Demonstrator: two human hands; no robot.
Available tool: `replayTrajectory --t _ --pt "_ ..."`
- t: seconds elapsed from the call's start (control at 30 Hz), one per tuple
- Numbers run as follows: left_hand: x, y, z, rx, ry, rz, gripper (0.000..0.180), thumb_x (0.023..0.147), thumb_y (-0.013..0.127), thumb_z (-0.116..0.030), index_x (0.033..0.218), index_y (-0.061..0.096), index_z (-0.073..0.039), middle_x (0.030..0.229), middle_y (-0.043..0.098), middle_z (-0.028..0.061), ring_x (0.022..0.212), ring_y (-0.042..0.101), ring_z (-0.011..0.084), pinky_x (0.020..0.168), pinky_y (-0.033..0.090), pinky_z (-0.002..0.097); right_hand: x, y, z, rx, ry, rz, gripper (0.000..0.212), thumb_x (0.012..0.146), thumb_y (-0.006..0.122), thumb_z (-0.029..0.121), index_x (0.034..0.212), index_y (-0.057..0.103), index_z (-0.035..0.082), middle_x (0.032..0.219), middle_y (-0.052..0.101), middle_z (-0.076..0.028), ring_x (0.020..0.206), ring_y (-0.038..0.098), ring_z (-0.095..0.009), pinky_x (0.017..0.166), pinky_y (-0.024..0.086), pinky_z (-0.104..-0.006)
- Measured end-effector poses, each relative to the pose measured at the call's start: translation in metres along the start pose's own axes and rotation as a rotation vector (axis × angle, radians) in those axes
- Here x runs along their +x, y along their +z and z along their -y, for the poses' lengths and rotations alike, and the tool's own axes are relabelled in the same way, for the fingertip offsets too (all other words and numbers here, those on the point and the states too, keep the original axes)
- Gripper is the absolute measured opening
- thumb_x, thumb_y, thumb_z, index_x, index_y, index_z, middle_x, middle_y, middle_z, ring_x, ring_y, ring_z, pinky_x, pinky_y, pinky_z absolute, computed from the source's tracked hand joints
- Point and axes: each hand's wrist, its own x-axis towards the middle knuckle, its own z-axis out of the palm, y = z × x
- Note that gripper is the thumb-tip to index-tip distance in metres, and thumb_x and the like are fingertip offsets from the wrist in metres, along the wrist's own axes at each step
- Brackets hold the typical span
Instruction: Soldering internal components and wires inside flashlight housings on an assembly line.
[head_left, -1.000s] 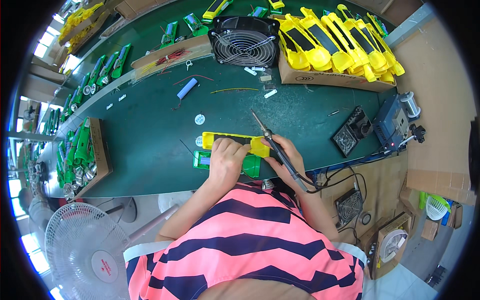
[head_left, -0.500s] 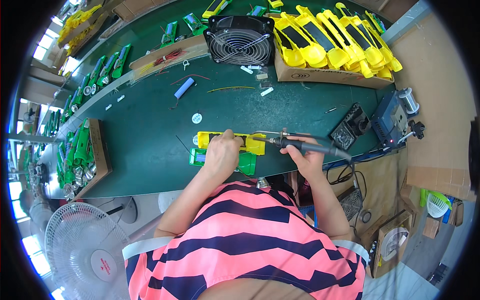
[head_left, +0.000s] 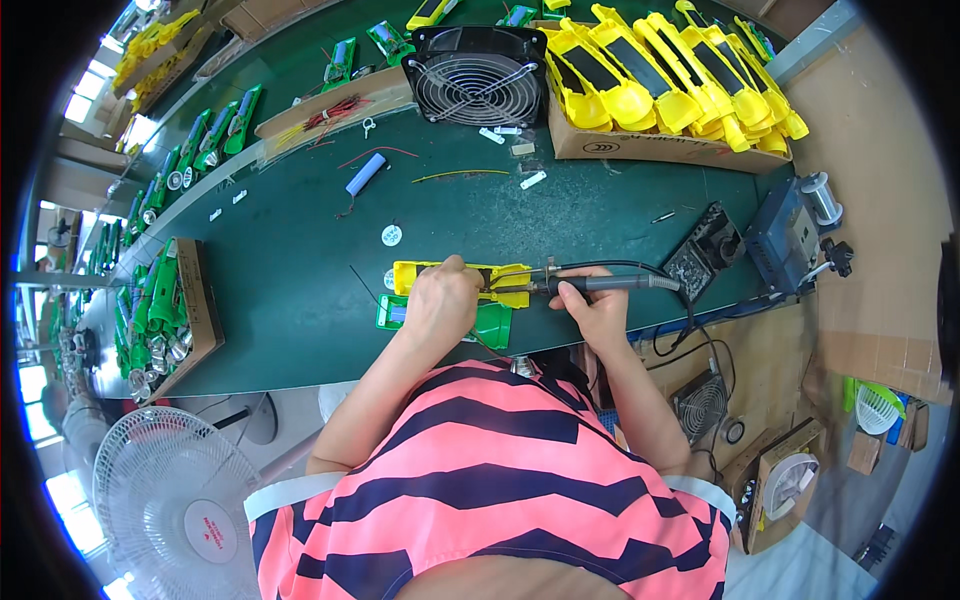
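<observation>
Hands work at the near edge of a dark green counter (head_left: 300, 290). Left hand (head_left: 440, 300) lies curled over a yellow plastic housing (head_left: 455, 277) that sits on a green part (head_left: 480, 325), pressing it down; its fingers are together on the housing. Right hand (head_left: 592, 308) is clamped around the dark handle of a soldering iron (head_left: 600, 284), which lies level with its tip pointing left at the housing's right end. Farther back stand a black fan (head_left: 478, 60), a cardboard box of yellow housings (head_left: 650, 148) and a blue soldering station (head_left: 783, 238) at right.
</observation>
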Motion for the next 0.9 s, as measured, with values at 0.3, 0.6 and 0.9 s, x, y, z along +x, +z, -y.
replayTrajectory --t 0.3,0.6,0.9 --pt "0.001 0.0 0.001 0.019 0.018 0.005 0.008 0.069 0.055 -0.005 0.071 0.063 -0.003 0.071 0.055 0.0109 0.065 0.057 0.0275 0.06 0.046 0.0357 -0.008 0.003 0.002 -0.004 0.007 -0.024 0.012 0.078 0.056 0.002 0.088 0.052 -0.004 0.076 0.059 -0.011 0.062 0.06 -0.014 0.059 0.049 -0.0242" --pt "0.001 0.0 0.001 0.007 0.021 0.006 0.008 0.069 0.056 -0.005 0.072 0.063 -0.003 0.072 0.056 0.0118 0.066 0.057 0.0283 0.061 0.045 0.0361 -0.032 0.009 0.01 -0.101 -0.258 -0.047 0.021 0.079 0.057 0.003 0.097 0.051 -0.004 0.078 0.063 -0.012 0.07 0.062 -0.017 0.066 0.048 -0.025" --pt "0.0 0.001 0.0 -0.031 0.004 -0.016 0.011 0.068 0.053 -0.004 0.07 0.064 -0.004 0.07 0.053 0.0146 0.064 0.056 0.0311 0.062 0.045 0.0384 -0.032 0.037 0.009 -0.602 -0.231 0.34 0.078 0.059 0.076 0.017 0.123 0.032 0.007 0.125 0.039 -0.016 0.119 0.035 -0.034 0.096 0.032 -0.0391"
